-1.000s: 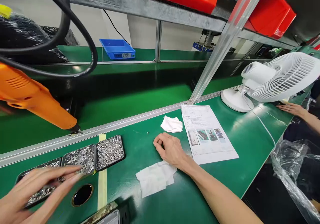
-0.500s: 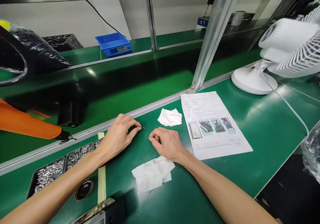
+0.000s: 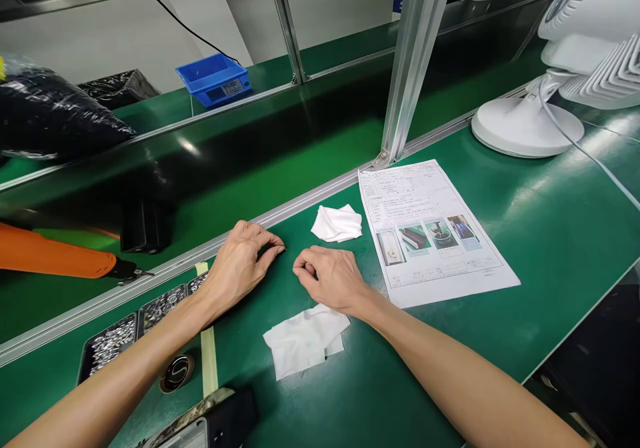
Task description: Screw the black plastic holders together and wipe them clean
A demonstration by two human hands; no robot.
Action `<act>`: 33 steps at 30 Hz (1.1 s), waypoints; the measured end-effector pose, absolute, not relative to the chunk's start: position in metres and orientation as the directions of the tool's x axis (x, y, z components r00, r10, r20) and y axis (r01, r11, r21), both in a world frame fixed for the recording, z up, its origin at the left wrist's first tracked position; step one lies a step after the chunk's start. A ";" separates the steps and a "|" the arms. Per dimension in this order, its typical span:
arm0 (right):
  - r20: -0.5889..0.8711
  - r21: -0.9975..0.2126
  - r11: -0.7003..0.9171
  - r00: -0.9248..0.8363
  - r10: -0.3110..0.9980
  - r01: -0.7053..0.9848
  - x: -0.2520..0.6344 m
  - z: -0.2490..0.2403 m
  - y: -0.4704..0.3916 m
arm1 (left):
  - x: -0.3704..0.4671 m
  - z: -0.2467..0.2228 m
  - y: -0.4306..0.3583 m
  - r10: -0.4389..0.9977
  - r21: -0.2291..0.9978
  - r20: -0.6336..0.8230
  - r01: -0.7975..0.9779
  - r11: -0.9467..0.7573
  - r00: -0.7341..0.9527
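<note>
Small part (image 3: 285,249) at left hand (image 3: 244,255); printed sheet (image 3: 425,271), bin label (image 3: 232,88) illegible.

On the green tabletop (image 3: 390,381), the left hand (image 3: 243,258) has its fingertips at a tiny shiny part (image 3: 285,249); whether they grip it is hard to tell. The right hand (image 3: 333,277) lies curled nearby, between two white cloths (image 3: 337,224).

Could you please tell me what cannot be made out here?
Head view:
Tiny shiny part at left fingers: too small to identify.
Leftmost black metal-filled tray: partly behind bare left forearm.
White plastic fan: cut by top, right edges.
White paper sheet: print too small.
</note>
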State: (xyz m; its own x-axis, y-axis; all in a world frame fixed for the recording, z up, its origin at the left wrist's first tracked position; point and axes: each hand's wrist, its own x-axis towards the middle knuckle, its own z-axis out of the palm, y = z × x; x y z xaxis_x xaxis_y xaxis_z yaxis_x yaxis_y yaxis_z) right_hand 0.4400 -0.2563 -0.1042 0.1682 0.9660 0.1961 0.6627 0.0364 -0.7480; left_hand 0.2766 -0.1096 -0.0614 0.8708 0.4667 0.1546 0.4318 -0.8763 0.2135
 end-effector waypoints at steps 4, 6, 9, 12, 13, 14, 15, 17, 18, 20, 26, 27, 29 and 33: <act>0.194 -0.746 0.035 0.167 0.967 0.665 0.440 -0.104 -0.256 | 0.278 -0.061 -0.109 0.455 0.200 0.157 0.423 -0.884 0.876; 0.195 -0.744 0.036 0.166 0.967 0.667 0.440 -0.104 -0.256 | 0.279 -0.062 -0.109 0.448 0.192 0.154 0.418 -0.888 0.880; 0.192 -0.743 0.034 0.165 0.968 0.668 0.440 -0.104 -0.256 | 0.280 -0.062 -0.109 0.439 0.180 0.150 0.413 -0.893 0.886; 0.186 -0.744 0.031 0.163 0.969 0.668 0.440 -0.103 -0.256 | 0.280 -0.062 -0.110 0.436 0.170 0.144 0.412 -0.895 0.888; 0.186 -0.744 0.031 0.162 0.969 0.668 0.440 -0.103 -0.257 | 0.280 -0.062 -0.110 0.437 0.168 0.141 0.413 -0.895 0.888; 0.186 -0.744 0.031 0.162 0.969 0.667 0.440 -0.103 -0.257 | 0.280 -0.062 -0.111 0.438 0.166 0.140 0.415 -0.894 0.888; 0.186 -0.744 0.031 0.162 0.969 0.667 0.440 -0.103 -0.257 | 0.280 -0.061 -0.111 0.440 0.164 0.137 0.418 -0.894 0.888; 0.189 -0.744 0.033 0.163 0.968 0.667 0.440 -0.103 -0.257 | 0.280 -0.061 -0.111 0.443 0.163 0.132 0.421 -0.892 0.887; 0.191 -0.744 0.034 0.164 0.968 0.667 0.441 -0.103 -0.257 | 0.280 -0.061 -0.112 0.443 0.163 0.129 0.422 -0.892 0.887; 0.194 -0.744 0.037 0.164 0.967 0.667 0.441 -0.103 -0.257 | 0.280 -0.061 -0.112 0.445 0.166 0.121 0.424 -0.891 0.888; 0.201 -0.749 0.043 0.166 0.965 0.662 0.441 -0.103 -0.257 | 0.282 -0.058 -0.113 0.490 0.222 0.100 0.461 -0.859 0.866; 0.201 -0.750 0.043 0.166 0.965 0.660 0.441 -0.103 -0.257 | 0.281 -0.056 -0.113 0.512 0.242 0.099 0.478 -0.844 0.853; 0.200 -0.753 0.044 0.164 0.966 0.656 0.441 -0.102 -0.257 | 0.280 -0.053 -0.112 0.576 0.296 0.096 0.529 -0.795 0.812; 0.188 -0.761 0.039 0.163 0.969 0.647 0.441 -0.102 -0.257 | 0.272 -0.049 -0.109 0.723 0.413 0.054 0.643 -0.644 0.689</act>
